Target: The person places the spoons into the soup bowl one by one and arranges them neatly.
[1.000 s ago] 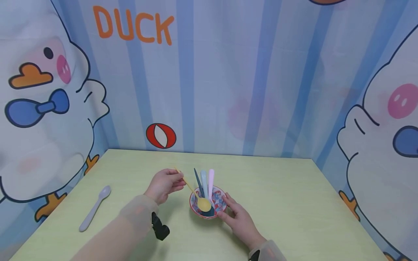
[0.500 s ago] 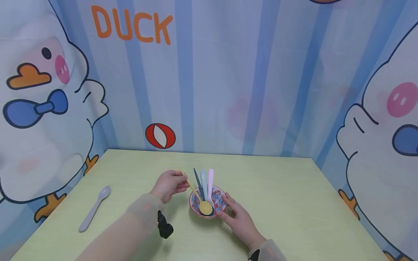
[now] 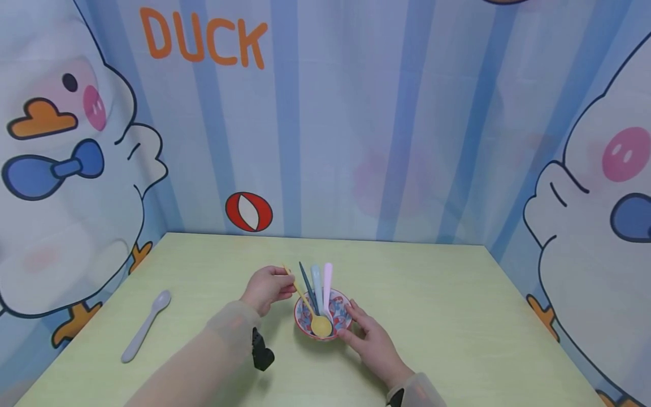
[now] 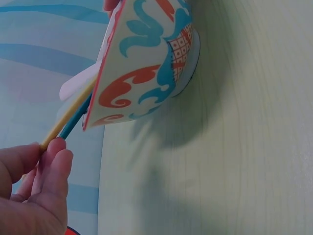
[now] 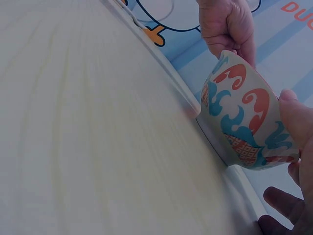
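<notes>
My left hand [image 3: 268,290] pinches the thin handle of a yellow spoon [image 3: 321,326] between thumb and fingertips, left of a patterned bowl [image 3: 342,308]. The yellow spoon's round head is inside the bowl, near its front wall. A dark teal spoon [image 3: 307,282], a light blue handle [image 3: 316,281] and a pink handle [image 3: 328,280] lean against the back rim; their lower ends are partly hidden. In the left wrist view, the yellow handle [image 4: 68,113] runs close beside the teal one. My right hand [image 3: 373,343] holds the bowl's right side, thumb in front and fingers farther back.
A pale lilac spoon [image 3: 147,327] lies at the left of the light wooden table [image 3: 447,316]. Behind the table and at both sides hangs a striped curtain [image 3: 346,113] printed with ducks.
My left hand has moved slightly right with the yellow spoon, whose head has come down farther into the bowl. The right hand and the bowl stay nearly still.
</notes>
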`<action>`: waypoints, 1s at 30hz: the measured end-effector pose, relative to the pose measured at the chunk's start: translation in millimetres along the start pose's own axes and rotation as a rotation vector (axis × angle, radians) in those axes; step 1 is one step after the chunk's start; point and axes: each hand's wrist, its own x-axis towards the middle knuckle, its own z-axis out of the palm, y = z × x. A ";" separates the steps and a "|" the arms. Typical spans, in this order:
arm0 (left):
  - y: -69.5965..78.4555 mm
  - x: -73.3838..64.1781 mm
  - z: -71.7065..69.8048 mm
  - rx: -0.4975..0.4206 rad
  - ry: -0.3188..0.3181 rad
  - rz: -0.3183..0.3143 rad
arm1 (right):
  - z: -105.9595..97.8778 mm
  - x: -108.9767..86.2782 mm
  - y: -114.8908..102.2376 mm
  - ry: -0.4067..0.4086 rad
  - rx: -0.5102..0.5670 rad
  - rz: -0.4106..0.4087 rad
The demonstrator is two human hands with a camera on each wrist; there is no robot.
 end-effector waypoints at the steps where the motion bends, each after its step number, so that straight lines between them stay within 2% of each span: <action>1: -0.8 0.8 0.8 0.001 0.003 -0.003 | 0.0 -0.1 0.3 0.000 -0.004 0.000; 6: -4.8 5.8 6.1 -0.002 0.010 -0.013 | -0.2 0.2 1.4 -0.001 -0.018 0.000; 16: -10.1 11.0 15.8 -0.033 -0.008 0.014 | -1.1 0.1 2.5 -0.001 -0.015 -0.014; 30: -5.5 10.2 24.9 -0.008 -0.013 -0.011 | -1.5 0.1 1.3 0.004 0.001 -0.012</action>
